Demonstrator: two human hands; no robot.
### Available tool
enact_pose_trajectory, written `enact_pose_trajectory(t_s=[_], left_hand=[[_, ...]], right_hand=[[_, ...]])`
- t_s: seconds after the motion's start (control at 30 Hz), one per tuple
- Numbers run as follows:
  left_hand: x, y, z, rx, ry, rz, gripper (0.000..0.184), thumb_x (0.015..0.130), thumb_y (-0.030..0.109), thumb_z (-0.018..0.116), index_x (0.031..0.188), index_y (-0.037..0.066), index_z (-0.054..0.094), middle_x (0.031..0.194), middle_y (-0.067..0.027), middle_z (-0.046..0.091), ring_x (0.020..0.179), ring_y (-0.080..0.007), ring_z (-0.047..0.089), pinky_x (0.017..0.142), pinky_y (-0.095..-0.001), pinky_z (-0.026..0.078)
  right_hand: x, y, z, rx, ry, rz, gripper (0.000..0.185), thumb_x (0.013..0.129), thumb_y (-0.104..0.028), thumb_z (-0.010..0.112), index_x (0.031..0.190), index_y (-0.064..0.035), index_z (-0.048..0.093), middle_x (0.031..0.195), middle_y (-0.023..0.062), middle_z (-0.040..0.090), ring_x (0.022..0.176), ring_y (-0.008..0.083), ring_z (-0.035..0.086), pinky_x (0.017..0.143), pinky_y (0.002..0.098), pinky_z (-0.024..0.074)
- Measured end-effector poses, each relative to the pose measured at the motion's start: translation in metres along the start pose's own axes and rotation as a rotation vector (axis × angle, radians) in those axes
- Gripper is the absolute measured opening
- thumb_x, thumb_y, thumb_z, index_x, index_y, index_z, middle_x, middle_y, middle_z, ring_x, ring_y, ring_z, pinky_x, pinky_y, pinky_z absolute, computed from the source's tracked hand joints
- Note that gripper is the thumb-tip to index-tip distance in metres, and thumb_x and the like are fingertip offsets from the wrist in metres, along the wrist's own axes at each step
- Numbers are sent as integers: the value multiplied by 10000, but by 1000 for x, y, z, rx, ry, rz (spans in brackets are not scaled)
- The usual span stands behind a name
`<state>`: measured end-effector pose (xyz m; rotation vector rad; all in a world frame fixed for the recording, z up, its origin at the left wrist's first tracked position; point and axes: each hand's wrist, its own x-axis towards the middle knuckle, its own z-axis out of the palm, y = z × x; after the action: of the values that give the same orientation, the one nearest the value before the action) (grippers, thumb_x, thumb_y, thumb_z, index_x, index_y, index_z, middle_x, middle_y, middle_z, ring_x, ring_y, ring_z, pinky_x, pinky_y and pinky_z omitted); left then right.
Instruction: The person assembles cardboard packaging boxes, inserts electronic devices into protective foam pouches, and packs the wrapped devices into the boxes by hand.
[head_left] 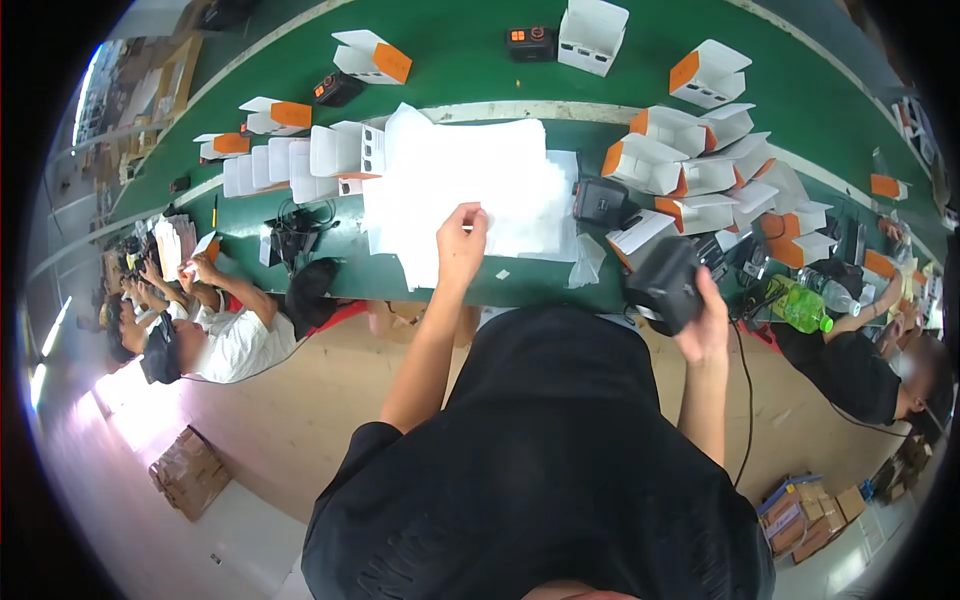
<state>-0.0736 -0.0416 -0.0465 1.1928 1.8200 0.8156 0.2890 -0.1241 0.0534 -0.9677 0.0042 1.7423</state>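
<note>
My right hand (707,322) is closed round a black boxy device (664,284), held up in front of the table's near edge. My left hand (462,243) is over a stack of white sheets (480,170), its fingers curled and pressed together. Whether a sheet's edge is between those fingers cannot be made out. Another black device (601,201) lies at the right side of the stack. By it are a small clear plastic bag (587,262) and an open white-and-orange box (643,236).
Several open white-and-orange boxes (690,160) crowd the right, with more boxes (340,150) at left. Black cables (296,232) lie on the green table. A green bottle (800,306) lies right. People sit on both sides, including one in a white shirt (240,345).
</note>
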Motion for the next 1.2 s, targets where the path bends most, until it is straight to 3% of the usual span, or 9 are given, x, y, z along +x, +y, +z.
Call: enact_pose_trajectory(t_s=[0.17, 0.37, 0.53, 0.67, 0.73, 0.9, 1.0, 1.1, 1.2], left_hand=[[-2, 25, 7, -235, -111, -60, 292, 1059, 221, 534, 1042, -33, 678, 839, -48, 655, 841, -117, 589, 775, -276, 497], [-29, 103, 11, -482, -189, -53, 278, 1091, 258, 587, 1033, -5, 656, 949, -15, 664, 888, -77, 546, 776, -251, 464], [-33, 104, 0, -462, -519, 18, 212, 1045, 154, 675, 1200, 10, 691, 1071, -29, 711, 923, -94, 590, 772, -274, 495], [-28, 113, -15, -174, -357, 269, 164, 1031, 131, 677, 1105, 11, 761, 1051, -7, 714, 923, -94, 622, 785, -271, 504], [-27, 117, -13, -314, -388, 87, 169, 984, 140, 751, 1035, -20, 771, 1022, -49, 745, 857, -96, 640, 758, -263, 520], [-21, 128, -2, -530, -283, -14, 268, 915, 146, 839, 1068, -46, 732, 929, -56, 744, 763, -74, 632, 670, -245, 513], [-20, 132, -5, -381, -255, 13, 255, 926, 127, 818, 1098, -28, 713, 924, -41, 736, 776, -57, 629, 667, -237, 507], [-18, 118, -2, -508, -290, -155, 215, 955, 157, 779, 1074, -8, 710, 909, -32, 717, 773, -62, 624, 663, -236, 505], [-16, 112, -8, -851, -282, -337, 189, 990, 197, 726, 1057, 22, 705, 887, 0, 683, 764, -65, 606, 665, -243, 504]], right_hand=[[68, 26, 40, -251, -290, 23, 388, 1042, -373, 566, 947, -27, 713, 953, 65, 713, 911, 168, 664, 818, 308, 506], [81, 48, 123, -1106, -222, 53, 197, 1011, -232, 689, 1033, -37, 684, 841, 39, 659, 729, 106, 617, 690, 272, 488], [93, 47, 118, -1138, -339, -116, 214, 1000, -237, 702, 1055, -33, 667, 794, 28, 622, 724, 100, 575, 690, 292, 493], [95, 25, 108, -1203, -346, -57, 224, 1008, -253, 708, 1030, -34, 670, 781, 12, 600, 729, 95, 574, 696, 292, 489], [92, 14, 113, -1214, -335, 39, 230, 1013, -261, 709, 1029, -35, 673, 789, 12, 602, 733, 93, 575, 702, 291, 485], [94, 12, 80, -491, -17, 90, 449, 1033, -501, 648, 1073, -54, 667, 955, 44, 671, 918, 130, 684, 778, 341, 576], [52, 27, 85, -374, 135, 264, 404, 1016, -422, 710, 1192, -68, 625, 1081, 45, 683, 977, 137, 700, 817, 358, 606], [21, 32, 75, -476, -62, 399, 417, 951, -180, 801, 1294, -66, 592, 1180, 46, 677, 1025, 132, 703, 792, 328, 628], [7, 24, 83, -490, -223, 478, 523, 975, -222, 766, 1415, -40, 548, 1235, 70, 679, 1084, 151, 701, 861, 320, 613]])
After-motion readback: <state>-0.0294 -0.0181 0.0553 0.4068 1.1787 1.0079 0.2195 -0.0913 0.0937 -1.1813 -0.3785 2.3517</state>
